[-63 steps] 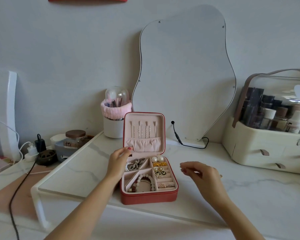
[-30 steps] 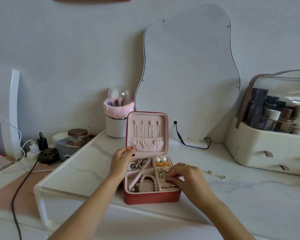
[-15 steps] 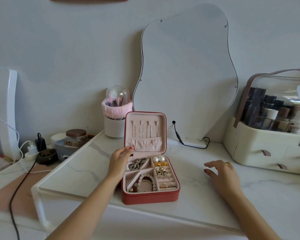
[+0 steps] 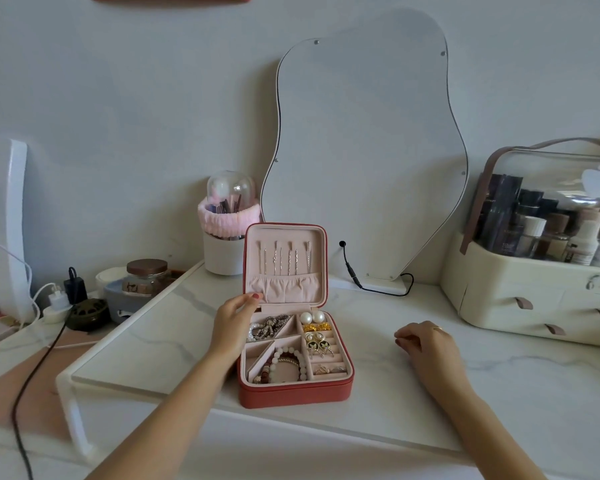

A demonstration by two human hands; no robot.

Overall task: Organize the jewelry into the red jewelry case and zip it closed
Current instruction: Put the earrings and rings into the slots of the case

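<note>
The red jewelry case point(image 4: 296, 389) lies open on the marble surface point(image 4: 499, 393), the left hand point(image 4: 234, 318) steadying its lid; the right hand's point(image 4: 426, 344) grip curls over something unseen. Best pinched lightly, then seated in a free compartment.

Right hand point(image 4: 426, 344) now curled on tabletop point(image 4: 499, 393)
</note>
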